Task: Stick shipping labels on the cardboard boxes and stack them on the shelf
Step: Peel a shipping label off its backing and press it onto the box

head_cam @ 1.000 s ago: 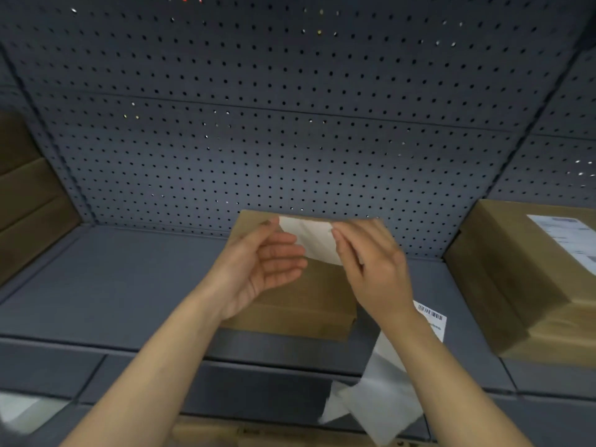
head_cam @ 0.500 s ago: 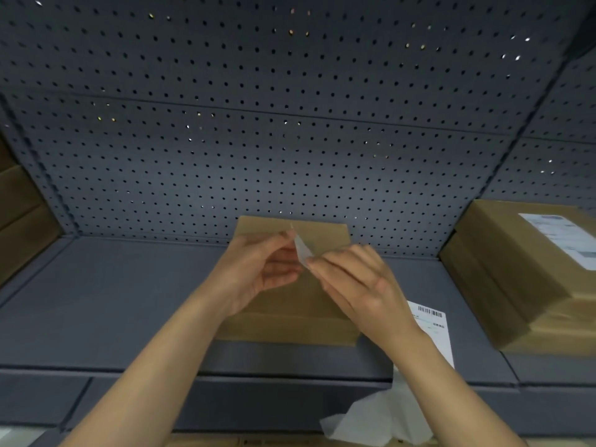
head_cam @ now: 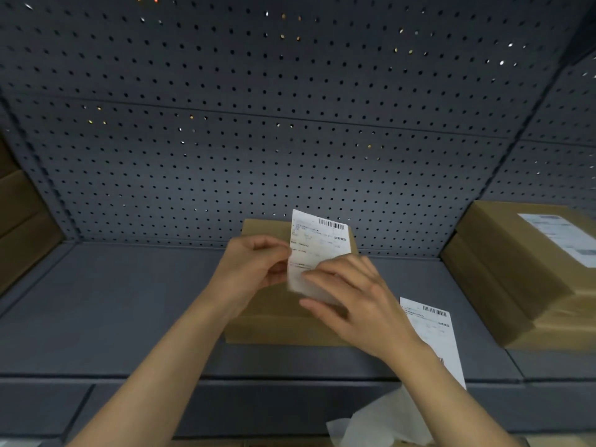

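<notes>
A flat brown cardboard box (head_cam: 274,321) lies on the grey shelf (head_cam: 106,311) in front of me. Above it I hold a white shipping label (head_cam: 317,241) upright, printed side and barcode facing me. My left hand (head_cam: 254,269) pinches its left edge. My right hand (head_cam: 358,304) grips its lower part, where a white layer shows under my fingers. Both hands hover over the box top, hiding much of it.
A second label (head_cam: 432,330) lies on the shelf right of the box. A labelled brown box stack (head_cam: 529,272) stands at the right. More boxes (head_cam: 22,221) sit at the far left. Crumpled white backing paper (head_cam: 383,421) hangs below the shelf edge. Pegboard (head_cam: 290,124) closes the back.
The label went from edge-on between my fingers to upright with its printed face toward me. My right hand slid down to its lower part.
</notes>
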The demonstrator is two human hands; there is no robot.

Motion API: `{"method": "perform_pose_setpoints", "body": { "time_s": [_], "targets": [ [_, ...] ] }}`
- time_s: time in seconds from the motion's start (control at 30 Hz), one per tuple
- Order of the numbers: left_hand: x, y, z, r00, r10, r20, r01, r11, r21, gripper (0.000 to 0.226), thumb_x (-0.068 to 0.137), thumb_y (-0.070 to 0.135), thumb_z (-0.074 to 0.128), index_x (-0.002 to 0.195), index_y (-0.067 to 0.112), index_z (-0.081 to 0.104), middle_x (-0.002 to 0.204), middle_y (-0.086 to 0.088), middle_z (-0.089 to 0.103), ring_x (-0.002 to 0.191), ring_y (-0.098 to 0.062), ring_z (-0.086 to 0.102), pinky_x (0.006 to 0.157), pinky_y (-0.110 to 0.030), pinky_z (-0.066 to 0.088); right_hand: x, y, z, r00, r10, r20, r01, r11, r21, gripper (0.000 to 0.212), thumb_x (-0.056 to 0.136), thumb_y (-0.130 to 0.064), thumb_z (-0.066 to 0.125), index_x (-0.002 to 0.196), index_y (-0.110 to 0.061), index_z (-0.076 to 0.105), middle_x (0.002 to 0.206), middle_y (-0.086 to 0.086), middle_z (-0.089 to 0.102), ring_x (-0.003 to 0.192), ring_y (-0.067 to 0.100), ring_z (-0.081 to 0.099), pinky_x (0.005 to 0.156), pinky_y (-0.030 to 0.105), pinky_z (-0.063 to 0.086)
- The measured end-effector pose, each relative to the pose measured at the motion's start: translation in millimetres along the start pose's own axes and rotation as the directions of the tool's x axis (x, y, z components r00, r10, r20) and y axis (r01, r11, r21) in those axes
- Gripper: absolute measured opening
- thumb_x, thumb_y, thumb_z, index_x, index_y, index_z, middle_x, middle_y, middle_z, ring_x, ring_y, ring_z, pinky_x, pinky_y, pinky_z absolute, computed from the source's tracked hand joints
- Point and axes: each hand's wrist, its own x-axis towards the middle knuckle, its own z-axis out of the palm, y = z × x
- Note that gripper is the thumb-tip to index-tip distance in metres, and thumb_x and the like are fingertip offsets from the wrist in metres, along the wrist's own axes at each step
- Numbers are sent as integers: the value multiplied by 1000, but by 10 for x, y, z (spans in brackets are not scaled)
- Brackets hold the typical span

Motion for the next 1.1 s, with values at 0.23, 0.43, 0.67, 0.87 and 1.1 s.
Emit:
{"method": "perform_pose_setpoints", "body": {
  "time_s": [0.23,0.43,0.67,0.87,1.1],
  "targets": [
    [26,-33,-130,1000,-15,3,16,992,-128,9,95,4,59,90,2,67,96,-10,77,90,-24,74,74,-32,60,68,28,-79,671,741,-33,-651,610,452,10,89,-17,70,84,-25,74,88,-6,69,79,1,61,75,14,43],
    [65,-77,-168,999,-48,9,48,981,-187,12,95,4,57,90,4,68,98,-11,76,91,-26,74,75,-33,61,80,252,28,292,827,480,-789,-75,609,30,94,-28,64,98,1,72,88,14,69,71,17,60,64,27,47],
    [149,-125,-181,1000,-26,-15,23,990,-141,8,95,3,59,91,3,66,99,-12,76,91,-25,74,76,-32,60,175,283,78,371,805,463,-739,-46,672,19,90,-17,69,97,1,72,94,18,74,74,17,62,67,26,50],
    [223,-181,-195,999,19,-38,-18,999,30,8,92,5,64,97,0,66,97,-9,77,90,-22,75,80,-34,61,237,356,125,410,814,411,-776,75,626,17,91,-15,69,95,2,70,85,16,72,71,16,60,59,22,49],
    [353,-179,-279,999,40,-29,-33,977,209,10,88,9,71,96,4,68,95,-5,76,90,-17,74,80,-32,61,250,401,192,424,785,451,-805,99,585,13,95,-15,63,95,-3,69,83,10,71,72,13,60,62,23,50]
  ]
}}
